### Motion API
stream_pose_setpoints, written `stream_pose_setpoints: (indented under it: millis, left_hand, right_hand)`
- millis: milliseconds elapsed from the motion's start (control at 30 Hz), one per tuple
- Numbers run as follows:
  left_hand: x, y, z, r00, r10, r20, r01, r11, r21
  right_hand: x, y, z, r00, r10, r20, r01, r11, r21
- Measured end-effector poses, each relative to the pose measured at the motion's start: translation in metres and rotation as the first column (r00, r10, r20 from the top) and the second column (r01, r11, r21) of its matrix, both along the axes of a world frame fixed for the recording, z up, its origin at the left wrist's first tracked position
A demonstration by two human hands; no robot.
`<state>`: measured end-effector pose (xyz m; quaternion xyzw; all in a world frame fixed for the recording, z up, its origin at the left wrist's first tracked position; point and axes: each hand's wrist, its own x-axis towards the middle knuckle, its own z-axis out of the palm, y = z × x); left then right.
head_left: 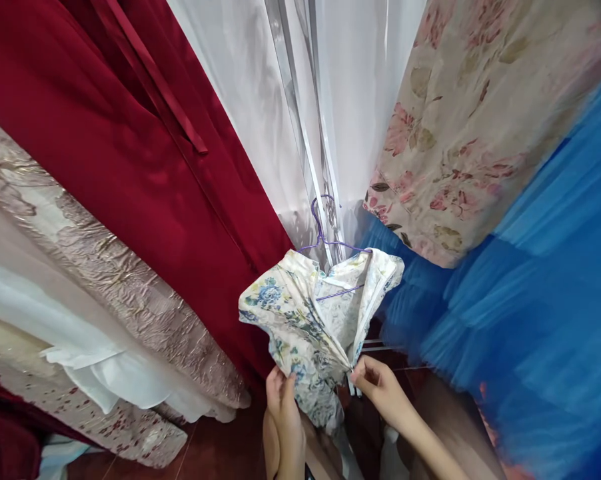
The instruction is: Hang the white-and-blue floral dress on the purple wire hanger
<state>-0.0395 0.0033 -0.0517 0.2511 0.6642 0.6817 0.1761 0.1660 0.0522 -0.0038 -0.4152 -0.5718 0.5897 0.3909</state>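
- Your left hand (286, 408) is clamped on the floral top (300, 333), thumb and fingers pinching its lower edge on the left side
- Your right hand (380, 392) is closed too, thumb and forefinger together on the front edge of the same top, at the bottom of its neck opening — the small detail between those fingertips is too fine to tell
- The top, white with blue and yellow-green flowers, is in front of you, low and central in view, with its front spread in a V and the pale inside showing
- A purple hanger (320, 233) sits inside it; you see the hook standing above the collar and the lower bar crossing the neck opening
- Behind the hook, silvery ribbons (286, 67) run down over a white cloth (370, 107); you cannot tell from here what the hook rests on
- To your left hangs a deep red garment (155, 193), and farther left a textured pinkish fabric (135, 287)
- To your right hangs a beige cloth with pink flowers (455, 167), beside layered blue tulle (530, 300)
- Below, past your hands, you see reddish floor (205, 443) — partly covered by the hanging hems
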Motion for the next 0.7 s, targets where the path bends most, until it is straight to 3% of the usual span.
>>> stream_pose_setpoints:
  millis: [100, 167, 233, 300, 433, 567, 700]
  left_hand:
    - [0.008, 0.001, 0.002, 0.996, -0.011, -0.087, 0.013, 1.0, 0.018]
    - [0.025, 0.0, 0.006, 0.967, -0.179, -0.181, 0.176, 0.984, -0.029]
    - [0.046, 0.0, 0.009, 0.884, -0.405, -0.234, 0.396, 0.914, -0.084]
    - [0.065, 0.002, 0.011, 0.808, -0.531, -0.257, 0.518, 0.847, -0.119]
    - [0.08, 0.004, 0.014, 0.783, -0.571, -0.246, 0.556, 0.82, -0.132]
    - [0.082, 0.002, 0.021, 0.695, -0.672, -0.254, 0.663, 0.736, -0.135]
    - [0.088, -0.002, 0.024, 0.712, -0.648, -0.27, 0.635, 0.758, -0.148]
  right_hand:
    - [0.009, -0.006, 0.007, 0.999, 0.021, -0.031, -0.023, 0.998, -0.067]
    - [0.01, -0.009, 0.015, 0.998, 0.038, -0.057, -0.043, 0.995, -0.091]
    - [0.009, -0.011, 0.022, 0.995, 0.063, -0.081, -0.072, 0.991, -0.112]
    - [0.007, -0.015, 0.027, 0.992, 0.077, -0.102, -0.09, 0.987, -0.134]
    - [0.008, -0.02, 0.027, 0.989, 0.063, -0.137, -0.086, 0.983, -0.164]
    - [0.015, -0.02, 0.026, 0.989, 0.044, -0.143, -0.066, 0.985, -0.158]
    - [0.014, -0.019, 0.029, 0.986, 0.056, -0.159, -0.085, 0.979, -0.184]
